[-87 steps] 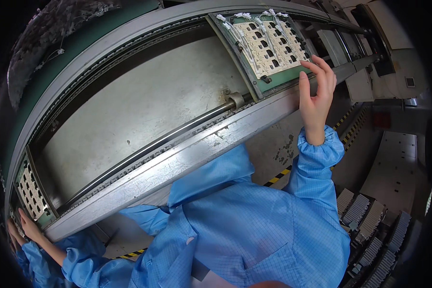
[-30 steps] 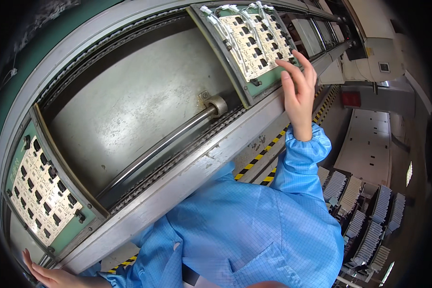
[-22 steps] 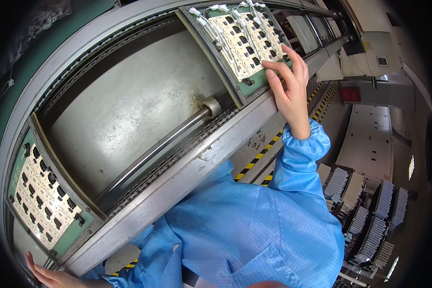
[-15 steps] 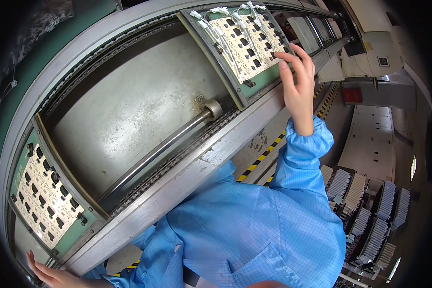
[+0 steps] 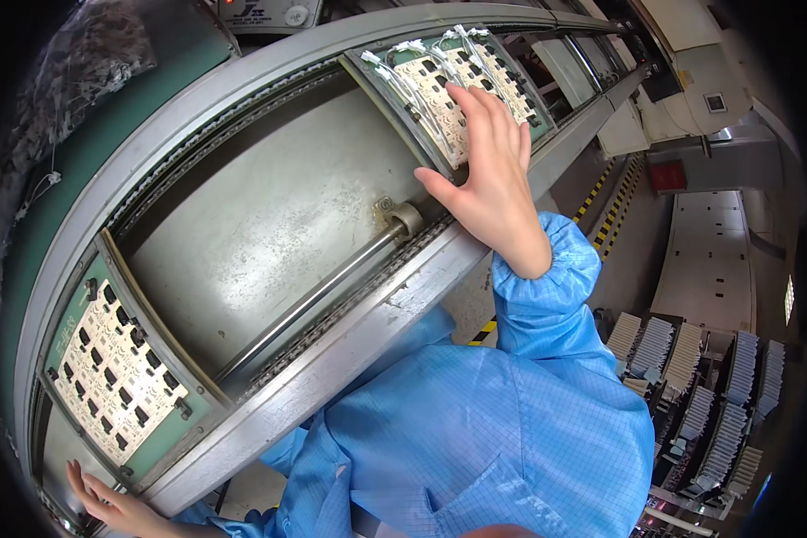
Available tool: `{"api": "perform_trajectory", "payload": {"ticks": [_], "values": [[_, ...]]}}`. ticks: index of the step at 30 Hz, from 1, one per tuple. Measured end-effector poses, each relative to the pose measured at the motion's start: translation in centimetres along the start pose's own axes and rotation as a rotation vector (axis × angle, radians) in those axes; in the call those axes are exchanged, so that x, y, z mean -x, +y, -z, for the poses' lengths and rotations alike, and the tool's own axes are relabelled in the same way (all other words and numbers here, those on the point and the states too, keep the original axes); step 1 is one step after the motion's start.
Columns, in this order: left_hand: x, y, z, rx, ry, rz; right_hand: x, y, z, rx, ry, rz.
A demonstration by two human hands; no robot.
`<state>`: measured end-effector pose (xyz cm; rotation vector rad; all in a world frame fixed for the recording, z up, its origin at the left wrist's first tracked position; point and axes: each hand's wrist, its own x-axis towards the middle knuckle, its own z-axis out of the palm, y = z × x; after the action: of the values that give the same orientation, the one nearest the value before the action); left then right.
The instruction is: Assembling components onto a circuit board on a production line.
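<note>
- Wired circuit board (image 5: pixel 466 68): flat in its green carrier (image 5: pixel 539 133) on the conveyor (image 5: pixel 336 351). I'd guess light, stiff, breakable; hold bare edges, sparing white leads (image 5: pixel 410 90).
- Right hand (image 5: pixel 496 184): spread over it, gripping nothing; contact unclear from here.
- Left hand (image 5: pixel 117 511): loosely open near the second board (image 5: pixel 121 381).

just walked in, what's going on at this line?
A person in blue sleeves is at a chain-edged metal track. The right hand is open, fingers spread over the circuit panel with white cables; whether it touches is unclear. The left hand is by the track's near rail at lower left, close to the circuit panel without visible cables, and holds nothing visible. Both panels sit in green carriers on the track, with a gap between them.
</note>
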<state>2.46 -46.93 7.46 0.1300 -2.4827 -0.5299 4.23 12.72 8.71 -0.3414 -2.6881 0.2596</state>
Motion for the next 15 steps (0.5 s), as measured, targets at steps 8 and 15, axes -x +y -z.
{"api": "perform_trajectory", "payload": {"ticks": [8, 15], "values": [[-0.8, -1.6, -0.2, -0.013, -0.073, 0.035, -2.0, 6.2, -0.4, 0.186, 0.126, -0.219], [-0.3, 3.4, -0.9, -0.133, 0.061, -0.066, -6.2, 19.7, 0.3, 0.459, 0.116, -0.486]]}}
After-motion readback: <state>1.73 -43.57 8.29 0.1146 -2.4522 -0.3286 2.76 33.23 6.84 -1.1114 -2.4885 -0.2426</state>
